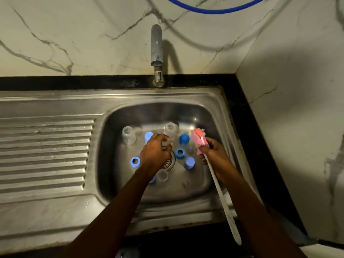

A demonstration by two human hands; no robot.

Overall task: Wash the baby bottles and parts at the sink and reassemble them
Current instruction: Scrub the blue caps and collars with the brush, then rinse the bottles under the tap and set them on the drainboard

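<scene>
My left hand [156, 151], loosely curled and grasping nothing, hovers over the drain [170, 161], nearer than my right hand [214, 149], which grips the pink brush [200, 141], to the upright clear bottle [170, 129] just behind the drain.

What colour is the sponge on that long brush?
Pink, on a white handle, held in the right hand; the sponge head shows clearly in the head view.
</scene>
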